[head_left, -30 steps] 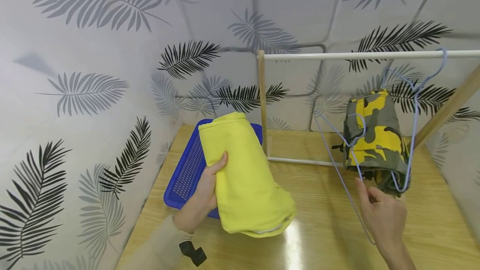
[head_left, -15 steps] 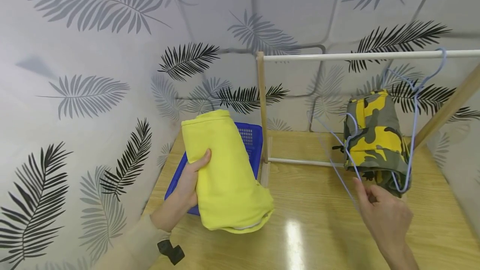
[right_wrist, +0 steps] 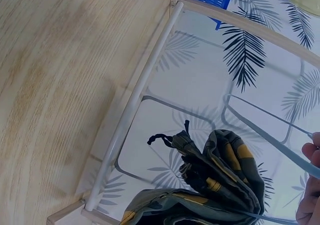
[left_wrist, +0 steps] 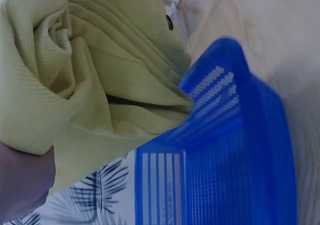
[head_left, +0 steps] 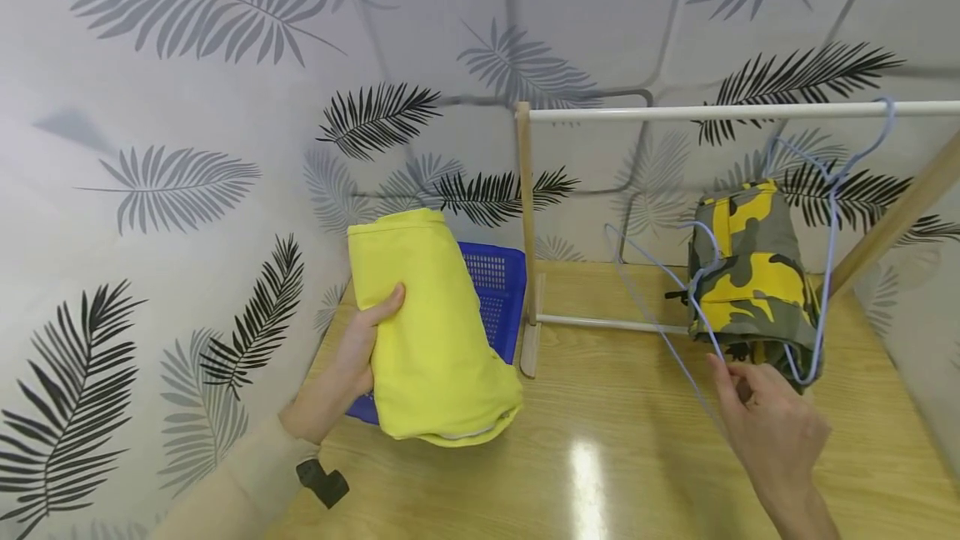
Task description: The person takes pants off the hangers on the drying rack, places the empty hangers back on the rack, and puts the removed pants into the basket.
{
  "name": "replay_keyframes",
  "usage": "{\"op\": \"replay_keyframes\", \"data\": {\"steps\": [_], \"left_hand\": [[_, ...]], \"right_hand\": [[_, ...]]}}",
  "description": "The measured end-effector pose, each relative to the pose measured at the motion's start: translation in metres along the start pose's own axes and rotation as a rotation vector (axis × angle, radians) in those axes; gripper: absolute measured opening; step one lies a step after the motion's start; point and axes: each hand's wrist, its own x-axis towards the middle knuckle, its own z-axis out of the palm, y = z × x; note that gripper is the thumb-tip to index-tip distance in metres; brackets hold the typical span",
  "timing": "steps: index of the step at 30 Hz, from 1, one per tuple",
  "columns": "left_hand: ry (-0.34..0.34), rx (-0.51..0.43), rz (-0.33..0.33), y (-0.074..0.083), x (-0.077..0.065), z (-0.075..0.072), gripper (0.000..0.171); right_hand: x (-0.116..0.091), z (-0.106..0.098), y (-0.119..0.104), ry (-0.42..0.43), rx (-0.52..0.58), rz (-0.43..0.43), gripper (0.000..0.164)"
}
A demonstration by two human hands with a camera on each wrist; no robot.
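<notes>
My left hand [head_left: 356, 348] grips a folded yellow garment [head_left: 431, 332], thumb on top, and holds it over the blue plastic basket [head_left: 501, 294]. From the left wrist view the garment [left_wrist: 115, 70] shows its folded layers above the basket [left_wrist: 270, 150]. On the right, my right hand [head_left: 772, 419] pinches a light blue hanger [head_left: 652, 319] by its wire between thumb and fingertips. Behind that hand, camouflage trousers [head_left: 753, 265] in yellow, grey and black hang folded over a second blue hanger [head_left: 831, 248] on the rack's bar.
A drying rack with a white top bar [head_left: 675, 113] and wooden posts [head_left: 525, 215] stands at the back of the wooden table [head_left: 637, 457]. Its lower white rail [head_left: 600, 322] runs close above the tabletop. Leaf-patterned cloth [head_left: 187, 90] covers the walls behind and at the sides.
The left hand has carried the yellow garment leftward over the basket, uncovering the basket's right side. The hanger in the right hand has tilted slightly left; the hanging trousers have stayed put.
</notes>
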Motion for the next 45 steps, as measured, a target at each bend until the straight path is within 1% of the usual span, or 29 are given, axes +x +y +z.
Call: {"op": "replay_keyframes", "data": {"steps": [2, 3, 5, 8, 10, 16, 20, 23, 28, 30, 35, 41, 45], "left_hand": [[-0.008, 0.014, 0.007, 0.004, 0.005, -0.003, 0.013], [-0.025, 0.025, 0.020, 0.007, 0.008, -0.005, 0.012], [-0.037, 0.056, 0.068, 0.009, 0.015, -0.009, 0.012], [-0.054, 0.098, 0.126, 0.011, 0.025, -0.015, 0.018], [-0.044, 0.119, 0.146, 0.011, 0.030, -0.018, 0.020], [-0.060, 0.170, 0.076, 0.017, 0.037, -0.025, 0.020], [-0.068, 0.210, 0.016, 0.023, 0.041, -0.028, 0.023], [-0.071, 0.234, -0.008, 0.027, 0.044, -0.030, 0.023], [-0.075, 0.260, 0.007, 0.028, 0.050, -0.031, 0.022], [-0.066, 0.268, 0.009, 0.028, 0.053, -0.032, 0.022], [-0.060, 0.299, -0.011, 0.030, 0.061, -0.037, 0.021], [-0.079, 0.348, -0.012, 0.035, 0.068, -0.043, 0.022], [-0.061, 0.360, -0.002, 0.042, 0.069, -0.047, 0.022]], "right_hand": [[0.002, 0.000, -0.002, 0.030, 0.006, -0.013, 0.076], [0.004, -0.001, -0.005, 0.049, 0.011, -0.017, 0.077], [0.005, 0.000, -0.007, 0.084, 0.024, -0.029, 0.078], [0.006, 0.001, -0.008, 0.106, 0.021, -0.048, 0.076], [0.003, 0.003, -0.003, 0.110, 0.019, -0.060, 0.074], [0.001, 0.004, 0.000, 0.125, 0.014, -0.084, 0.065], [0.000, 0.002, 0.001, 0.116, -0.001, -0.088, 0.061], [0.000, 0.001, 0.001, 0.109, -0.003, -0.092, 0.059], [-0.001, 0.001, 0.002, 0.118, 0.008, -0.094, 0.059], [-0.001, 0.001, 0.002, 0.125, 0.010, -0.093, 0.058], [-0.002, 0.001, 0.001, 0.131, 0.008, -0.091, 0.058], [-0.002, 0.002, 0.001, 0.140, 0.010, -0.095, 0.057], [-0.003, 0.002, 0.001, 0.133, 0.019, -0.099, 0.057]]}}
